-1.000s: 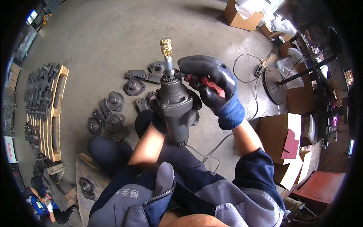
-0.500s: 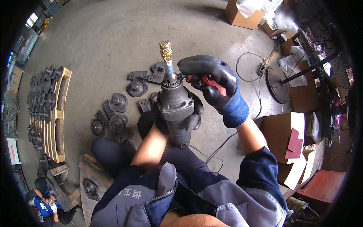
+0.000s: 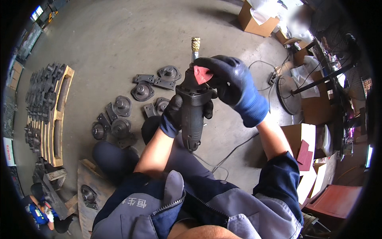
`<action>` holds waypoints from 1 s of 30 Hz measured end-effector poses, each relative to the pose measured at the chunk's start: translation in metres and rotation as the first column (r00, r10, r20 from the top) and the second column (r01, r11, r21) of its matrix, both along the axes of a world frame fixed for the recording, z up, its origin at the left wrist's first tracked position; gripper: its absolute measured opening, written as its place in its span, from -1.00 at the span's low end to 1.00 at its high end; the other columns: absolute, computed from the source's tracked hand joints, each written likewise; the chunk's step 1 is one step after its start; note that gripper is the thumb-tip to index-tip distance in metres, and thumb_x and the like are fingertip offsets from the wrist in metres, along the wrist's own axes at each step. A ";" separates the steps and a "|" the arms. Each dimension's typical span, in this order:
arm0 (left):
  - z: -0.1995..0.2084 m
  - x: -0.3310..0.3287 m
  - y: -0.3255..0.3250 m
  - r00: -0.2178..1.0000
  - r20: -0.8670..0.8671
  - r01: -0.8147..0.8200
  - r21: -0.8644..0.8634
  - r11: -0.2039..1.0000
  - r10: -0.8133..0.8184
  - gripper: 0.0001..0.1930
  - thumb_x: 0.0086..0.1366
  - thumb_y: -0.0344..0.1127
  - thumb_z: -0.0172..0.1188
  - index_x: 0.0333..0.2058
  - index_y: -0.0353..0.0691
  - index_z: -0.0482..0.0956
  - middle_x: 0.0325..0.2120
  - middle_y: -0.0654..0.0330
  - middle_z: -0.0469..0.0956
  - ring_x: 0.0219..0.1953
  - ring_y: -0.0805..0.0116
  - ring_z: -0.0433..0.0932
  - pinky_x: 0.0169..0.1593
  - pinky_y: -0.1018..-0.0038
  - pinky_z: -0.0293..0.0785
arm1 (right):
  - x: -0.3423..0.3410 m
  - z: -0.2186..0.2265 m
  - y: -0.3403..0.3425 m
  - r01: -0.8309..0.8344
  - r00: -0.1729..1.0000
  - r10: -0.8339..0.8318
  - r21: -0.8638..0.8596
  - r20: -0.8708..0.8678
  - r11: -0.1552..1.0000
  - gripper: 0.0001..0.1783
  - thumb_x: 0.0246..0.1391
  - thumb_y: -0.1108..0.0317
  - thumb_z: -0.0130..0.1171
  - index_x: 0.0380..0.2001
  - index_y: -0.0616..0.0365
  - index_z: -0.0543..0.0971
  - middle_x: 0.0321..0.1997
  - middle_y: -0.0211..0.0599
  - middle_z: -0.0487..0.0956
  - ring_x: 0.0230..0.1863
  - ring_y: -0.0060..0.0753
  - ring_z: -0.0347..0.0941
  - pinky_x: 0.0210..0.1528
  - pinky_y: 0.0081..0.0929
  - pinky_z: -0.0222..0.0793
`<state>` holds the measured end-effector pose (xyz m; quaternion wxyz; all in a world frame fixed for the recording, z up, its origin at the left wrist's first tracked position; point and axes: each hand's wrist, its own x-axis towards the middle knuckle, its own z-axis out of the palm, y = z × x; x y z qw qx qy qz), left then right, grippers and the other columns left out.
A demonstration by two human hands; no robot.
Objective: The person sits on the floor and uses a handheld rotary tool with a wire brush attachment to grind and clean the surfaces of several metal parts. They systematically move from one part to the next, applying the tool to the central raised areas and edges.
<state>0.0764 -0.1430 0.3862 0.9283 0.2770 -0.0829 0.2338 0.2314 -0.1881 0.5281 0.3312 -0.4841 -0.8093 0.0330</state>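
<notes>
While the left hand (image 3: 172, 113) grips the body of the power tool (image 3: 192, 117), in the head view, the right hand (image 3: 232, 81) curls round a red piece (image 3: 202, 75) beside the tool's chuck end. A steady left grip, clear of the gold-coloured bit (image 3: 195, 44), seems wisest. Counted: one tool, one bit, six round-hubbed metal parts (image 3: 142, 92) on the floor (image 3: 111, 47) left of the tool.

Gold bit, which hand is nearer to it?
Right. The right hand is just below and right of the gold bit; the left hand is farther down, around the power tool.
</notes>
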 end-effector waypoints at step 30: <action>-0.019 0.017 -0.001 0.930 0.014 -0.353 0.307 0.884 0.367 -0.40 0.11 -0.19 0.31 0.09 -0.28 0.33 -0.18 0.16 0.52 -0.20 0.38 0.50 -0.10 0.43 0.47 | -0.005 -0.067 -0.002 0.365 0.927 -0.338 0.189 -0.163 0.912 -0.65 0.04 0.21 0.12 -0.13 0.16 0.52 -0.25 -0.05 0.56 -0.22 0.05 0.49 -0.14 -0.19 0.40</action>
